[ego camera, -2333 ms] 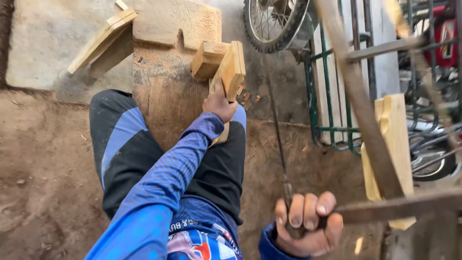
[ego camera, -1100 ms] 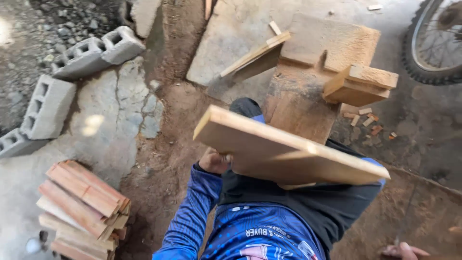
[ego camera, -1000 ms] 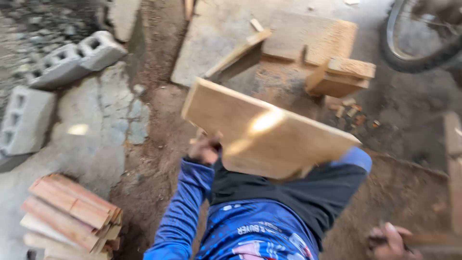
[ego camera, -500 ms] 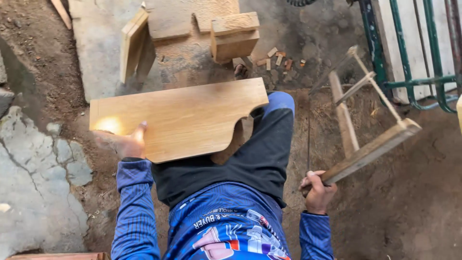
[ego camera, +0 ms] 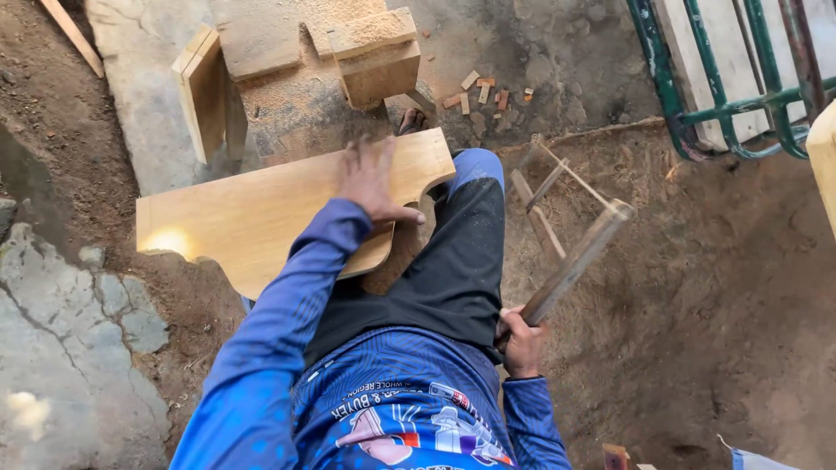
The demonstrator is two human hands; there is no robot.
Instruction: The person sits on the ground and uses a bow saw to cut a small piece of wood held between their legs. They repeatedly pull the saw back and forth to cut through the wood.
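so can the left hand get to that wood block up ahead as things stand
Probably yes. The left hand lies flat on the board, and the wood block sits just beyond with nothing between them; it would have to let go of the board.

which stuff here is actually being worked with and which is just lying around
In hand:
- wooden board, flat under the left hand
- wooden frame saw, gripped by the right hand
- sawdust-covered work block, just beyond the board

Lying about:
- small wood offcuts on the ground
- green metal gate
- thin wooden stick
- cracked concrete slab
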